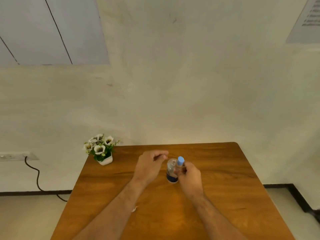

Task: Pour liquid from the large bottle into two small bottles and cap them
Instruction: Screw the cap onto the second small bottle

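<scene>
Just left of the clear bottle (172,172) on the surface (225,187), the left hand (150,166) is hovering, fingers curled on nothing visible; the bottle is standing upright, and touching its right side the right hand (190,176) is pinching an upright blue-capped bottle (180,164).

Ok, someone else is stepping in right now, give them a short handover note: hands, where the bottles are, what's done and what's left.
Left hand: hovers above the table beside the bottles, fingers curled; whether it pinches something small cannot be told.
Right hand: grips the small bottle with the blue cap, upright.
A clear bottle with a dark label stands on the wooden table right next to it; its top looks uncapped, but the blur leaves this unsure.
No other bottle is in view.
Done: one bottle appears capped. Fill levels are unreadable.
Left: probably check the fill, cap the open bottle, find the missing bottle.
</scene>
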Motion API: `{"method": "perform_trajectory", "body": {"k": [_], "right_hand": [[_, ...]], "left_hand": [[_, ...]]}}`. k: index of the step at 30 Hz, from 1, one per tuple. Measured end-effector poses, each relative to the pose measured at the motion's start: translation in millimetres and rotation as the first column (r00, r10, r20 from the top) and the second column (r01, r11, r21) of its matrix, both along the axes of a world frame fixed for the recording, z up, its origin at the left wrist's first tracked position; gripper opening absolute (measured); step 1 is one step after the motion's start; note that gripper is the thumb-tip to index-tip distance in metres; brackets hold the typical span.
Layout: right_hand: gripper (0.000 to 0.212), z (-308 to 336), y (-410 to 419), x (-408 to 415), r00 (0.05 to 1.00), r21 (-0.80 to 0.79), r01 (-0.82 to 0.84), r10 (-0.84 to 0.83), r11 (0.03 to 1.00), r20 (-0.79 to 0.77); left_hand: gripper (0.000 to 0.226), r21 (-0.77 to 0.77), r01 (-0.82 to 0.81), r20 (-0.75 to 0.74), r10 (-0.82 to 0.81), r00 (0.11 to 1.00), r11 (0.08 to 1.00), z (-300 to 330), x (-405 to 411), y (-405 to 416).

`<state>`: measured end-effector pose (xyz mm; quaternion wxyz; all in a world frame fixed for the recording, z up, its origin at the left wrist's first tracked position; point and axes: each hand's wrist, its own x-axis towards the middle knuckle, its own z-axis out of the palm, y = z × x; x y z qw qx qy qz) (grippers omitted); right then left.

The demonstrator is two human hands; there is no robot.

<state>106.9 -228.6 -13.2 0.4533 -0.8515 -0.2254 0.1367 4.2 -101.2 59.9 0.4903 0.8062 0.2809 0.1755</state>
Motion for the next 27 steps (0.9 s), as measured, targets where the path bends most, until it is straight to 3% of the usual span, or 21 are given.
{"method": "perform_trajectory", "body": {"k": [5,10,19,27], "right_hand": [[0.019,-59,-21,-15,0.992,-0.149,-0.121,0.114,0.981,-0.056],[0.045,-106,-37,-32,0.984,-0.277,-0.159,0.128,0.947,-0.127],[0.039,-132,-51,-41,0.974,-0.318,-0.21,0.168,0.925,-0.155],[0.053,-133,-60,-34,0.953,-0.281,-0.227,0.154,0.932,-0.259]], "left_hand": [[0.014,-0.037,-0.014,-0.153,0.008,0.988,0.999,-54,-23,-17],[0.016,-0.031,-0.005,-0.319,-0.006,0.948,0.999,-106,-42,-33],[0.027,-0.03,-0.011,-0.381,-0.001,0.925,1.0,-141,-51,-36],[0.027,-0.012,-0.024,-0.433,0.016,0.901,1.0,-143,-41,-39]]}}
